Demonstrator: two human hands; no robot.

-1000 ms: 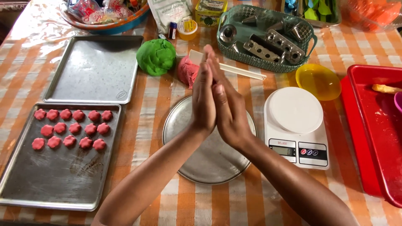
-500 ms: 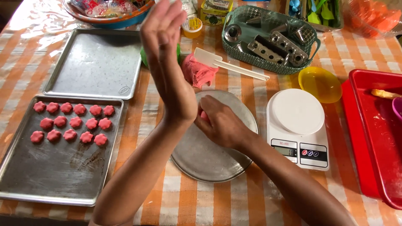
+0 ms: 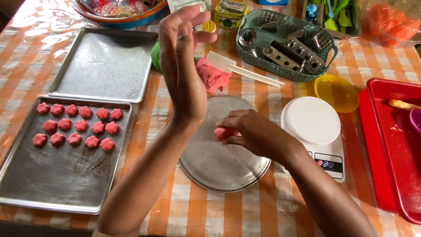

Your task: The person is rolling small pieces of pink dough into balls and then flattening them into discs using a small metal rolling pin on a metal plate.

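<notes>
My right hand point(image 3: 251, 132) holds a small pink dough ball point(image 3: 222, 133) in its fingertips just above the round metal plate point(image 3: 219, 169). My left hand point(image 3: 182, 66) is raised upright above the plate's far edge, fingers apart and empty. Behind the left hand lie a lump of pink dough point(image 3: 211, 75) and a green dough ball point(image 3: 155, 56), partly hidden. On the near-left baking tray point(image 3: 57, 175) sit several pink flower-shaped dough pieces point(image 3: 79, 128) in rows.
A second baking tray point(image 3: 103, 66) lies beyond the first. A white spatula point(image 3: 241, 70) rests by the pink lump. A white kitchen scale point(image 3: 313, 127), a yellow bowl point(image 3: 335, 92), a red tray point(image 3: 390, 145) and a green basket of metal tools point(image 3: 285, 44) stand to the right.
My palms were pressed together a second ago. They have parted: the left hand has risen upright, and the right hand has dropped to the plate with the dough ball.
</notes>
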